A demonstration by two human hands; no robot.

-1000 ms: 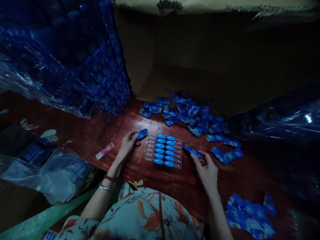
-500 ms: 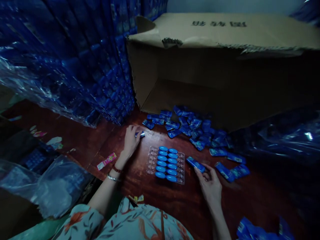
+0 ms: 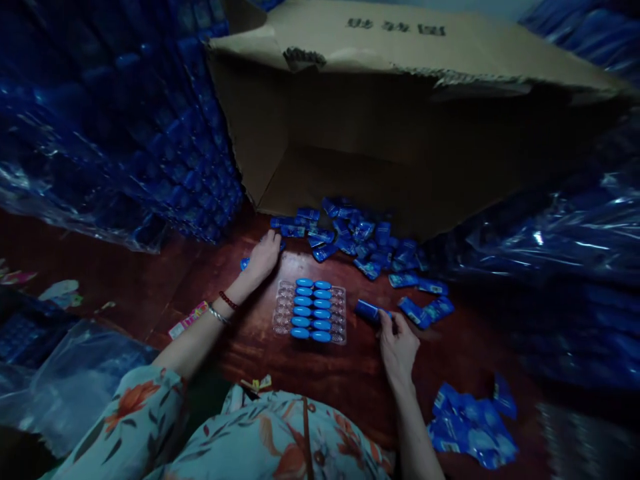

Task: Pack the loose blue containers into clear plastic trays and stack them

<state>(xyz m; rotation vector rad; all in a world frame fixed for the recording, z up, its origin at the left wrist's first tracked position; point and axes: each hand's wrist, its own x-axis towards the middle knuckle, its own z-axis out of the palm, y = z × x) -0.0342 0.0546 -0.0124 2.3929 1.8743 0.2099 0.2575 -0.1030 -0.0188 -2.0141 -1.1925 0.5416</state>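
Observation:
On the reddish-brown table, a clear plastic tray [image 3: 283,313] holds two columns of glossy blue oval pieces [image 3: 301,311]. My right hand [image 3: 400,343] is to the tray's right, thumb and fingers pinching one end of a small blue packet [image 3: 367,311]. My left hand [image 3: 265,257] reaches past the tray's upper left corner, fingers curled down over another blue packet [image 3: 283,245], mostly hidden beneath them. A further blue packet [image 3: 244,263] lies just left of that hand. The heap of blue packets [image 3: 365,233] spreads beyond the tray.
An open cardboard box [image 3: 400,50] lies on its side behind the heap. Plastic-wrapped blue stacks [image 3: 165,133] rise at left, with more wrapped goods [image 3: 550,227] at right. More blue packets [image 3: 473,427] lie near the front right. A pink wrapper [image 3: 187,320] is by my left forearm.
My left hand has let go of a packet, now lying to its left, and moved to another at the heap's left end. My right hand still holds its packet. The view has shifted.

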